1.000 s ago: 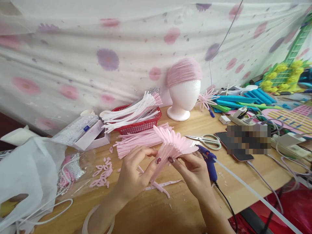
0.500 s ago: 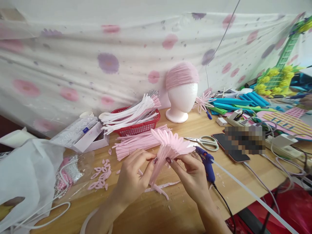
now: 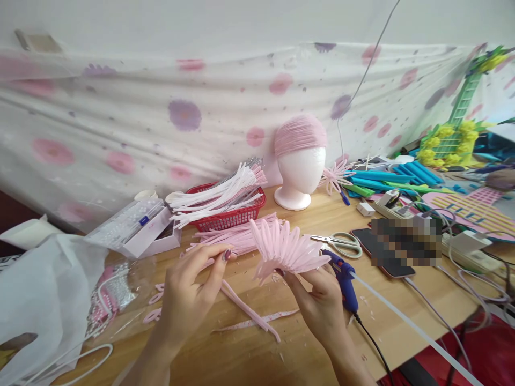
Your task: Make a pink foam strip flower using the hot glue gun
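my right hand (image 3: 317,297) pinches the pink looped fan (image 3: 288,247) by its base — likely so the loops splay freely. my left hand (image 3: 187,292) hangs apart from it, thumb and forefinger nearly meeting; i can't tell if they hold anything. the glue gun (image 3: 345,281) lies just beside my right hand — handy, i judge.

The petal cluster (image 3: 286,245) is pink, the backdrop (image 3: 223,102) flowered.

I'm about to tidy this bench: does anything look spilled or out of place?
Mildly, yes: small scraps lie scattered on the wooden table, like loose litter, and pink stems lie across the tape measure, covering part of it. The pink fan held in the right hand shows no obvious damage.
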Tool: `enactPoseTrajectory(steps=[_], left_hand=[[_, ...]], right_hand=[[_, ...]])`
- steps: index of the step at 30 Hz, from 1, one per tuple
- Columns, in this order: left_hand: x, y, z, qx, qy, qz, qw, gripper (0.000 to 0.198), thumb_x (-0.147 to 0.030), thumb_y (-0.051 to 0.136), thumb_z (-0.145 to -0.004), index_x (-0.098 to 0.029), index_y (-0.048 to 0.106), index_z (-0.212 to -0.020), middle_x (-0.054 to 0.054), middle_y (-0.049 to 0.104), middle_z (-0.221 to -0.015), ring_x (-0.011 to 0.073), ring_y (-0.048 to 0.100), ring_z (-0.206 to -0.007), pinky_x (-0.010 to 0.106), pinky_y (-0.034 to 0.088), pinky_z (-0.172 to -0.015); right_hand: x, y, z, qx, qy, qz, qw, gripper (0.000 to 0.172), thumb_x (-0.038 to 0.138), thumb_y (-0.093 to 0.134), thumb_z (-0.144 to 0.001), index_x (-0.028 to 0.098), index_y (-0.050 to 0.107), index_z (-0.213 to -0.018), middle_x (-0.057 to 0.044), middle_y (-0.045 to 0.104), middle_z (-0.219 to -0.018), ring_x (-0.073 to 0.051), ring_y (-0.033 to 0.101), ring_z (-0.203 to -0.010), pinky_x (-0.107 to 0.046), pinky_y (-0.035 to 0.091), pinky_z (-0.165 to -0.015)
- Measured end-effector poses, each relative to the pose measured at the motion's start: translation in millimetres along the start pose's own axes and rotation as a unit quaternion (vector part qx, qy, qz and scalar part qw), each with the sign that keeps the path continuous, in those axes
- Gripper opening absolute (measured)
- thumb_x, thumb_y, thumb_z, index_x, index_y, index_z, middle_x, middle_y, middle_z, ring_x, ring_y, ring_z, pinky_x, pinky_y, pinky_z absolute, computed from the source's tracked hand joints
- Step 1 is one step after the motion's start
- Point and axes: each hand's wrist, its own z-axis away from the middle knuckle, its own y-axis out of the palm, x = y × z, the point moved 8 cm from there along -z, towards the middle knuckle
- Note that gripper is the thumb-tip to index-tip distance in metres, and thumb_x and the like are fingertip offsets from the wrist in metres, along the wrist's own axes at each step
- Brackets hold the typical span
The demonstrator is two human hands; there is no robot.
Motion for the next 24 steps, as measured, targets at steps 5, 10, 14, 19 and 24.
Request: enactPoseTrajectory(steps=[5,10,14,19,24], left_hand=[[5,5.3,-2,0.027,-0.021,0.067,0.997,0.013,-0.01,0.066,-0.083,-0.021,0.063,-0.077,0.0,0.072,-0.078,0.0153,0.069,-0.074,0.027,0.054,-0.07],[5,14.9,0,0.067,0.007,0.137,0.988,0.018,-0.009,0.062,-0.086,-0.021,0.056,-0.075,0.002,0.07,-0.08,0.0161,0.066,-0.075,0.031,0.051,-0.07],[3,17.5,0,0.092,0.032,0.133,0.986,0.014,-0.009,0.057,-0.089,-0.021,0.058,-0.083,0.003,0.07,-0.081,0.0172,0.065,-0.077,0.032,0.051,-0.072],[-6,8.0,-2,0.046,0.122,0.026,0.991,0.018,-0.01,0.056,-0.089,-0.021,0.066,-0.1,0.006,0.075,-0.093,0.0206,0.067,-0.087,0.037,0.051,-0.081],[-4,4.2,-1,0.021,0.153,-0.042,0.987,0.032,-0.016,0.056,-0.09,-0.015,0.061,-0.122,0.014,0.072,-0.113,0.0266,0.064,-0.106,0.043,0.049,-0.092]], right_hand=[[-1,3,2,0.004,-0.002,0.004,1.0,0.018,0.011,0.067,-0.084,0.025,0.079,-0.088,-0.004,0.081,-0.09,-0.027,0.076,-0.082,-0.033,0.059,-0.072],[-5,8,6,0.021,0.002,-0.002,1.0,0.021,0.012,0.066,-0.085,0.027,0.079,-0.092,-0.002,0.081,-0.088,-0.025,0.076,-0.078,-0.032,0.059,-0.069],[-8,11,7,0.022,0.012,0.002,1.0,0.02,0.014,0.066,-0.086,0.027,0.079,-0.094,-0.004,0.08,-0.093,-0.026,0.076,-0.082,-0.033,0.059,-0.071],[-5,15,6,0.016,-0.004,0.015,1.0,0.021,0.013,0.065,-0.086,0.027,0.078,-0.096,-0.006,0.08,-0.096,-0.028,0.075,-0.088,-0.035,0.059,-0.076],[-2,18,6,0.015,-0.024,0.02,0.999,0.022,0.011,0.065,-0.086,0.026,0.077,-0.097,-0.006,0.08,-0.095,-0.027,0.076,-0.086,-0.034,0.059,-0.073]])
